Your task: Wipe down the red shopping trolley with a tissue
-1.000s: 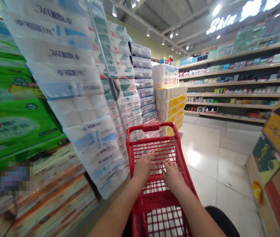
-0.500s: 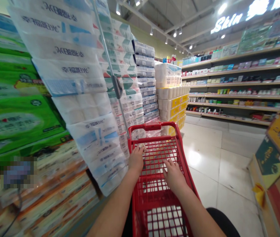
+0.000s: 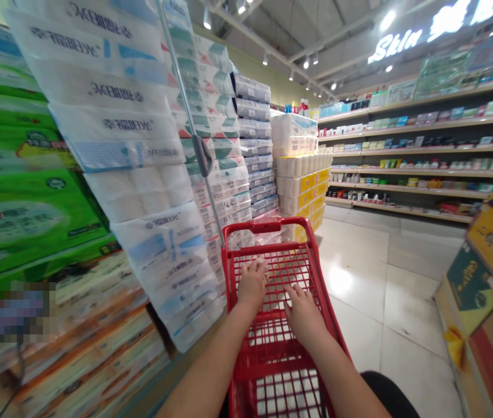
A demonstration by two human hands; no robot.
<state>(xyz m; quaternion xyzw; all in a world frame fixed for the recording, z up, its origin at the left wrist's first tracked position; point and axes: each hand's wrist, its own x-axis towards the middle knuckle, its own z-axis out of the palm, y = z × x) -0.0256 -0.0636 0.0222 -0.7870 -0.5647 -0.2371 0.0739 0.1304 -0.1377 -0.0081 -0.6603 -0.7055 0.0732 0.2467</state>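
A red shopping cart (image 3: 272, 360) with a grid basket stands right in front of me, its handle-like red frame at the far end. Over the left part of the grid is my left hand (image 3: 252, 283), its fingers bent around a small pale item that is too small to name. My right hand (image 3: 303, 313) hovers over the right side of the grid with fingers apart and nothing in them. Neither hand grips the cart's frame.
Tall stacks of wrapped paper rolls (image 3: 163, 232) and green tissue packs (image 3: 15, 215) line the left. Yellow-banded rolls (image 3: 314, 186) stand ahead. Stocked shelves (image 3: 416, 151) run along the back right, and boxes (image 3: 472, 284) stand at the right edge. Tiled floor (image 3: 359, 261) lies between.
My left hand has moved right, closer to my right hand. My right hand has shifted only slightly. The view has moved a little, with the cart slightly further left.
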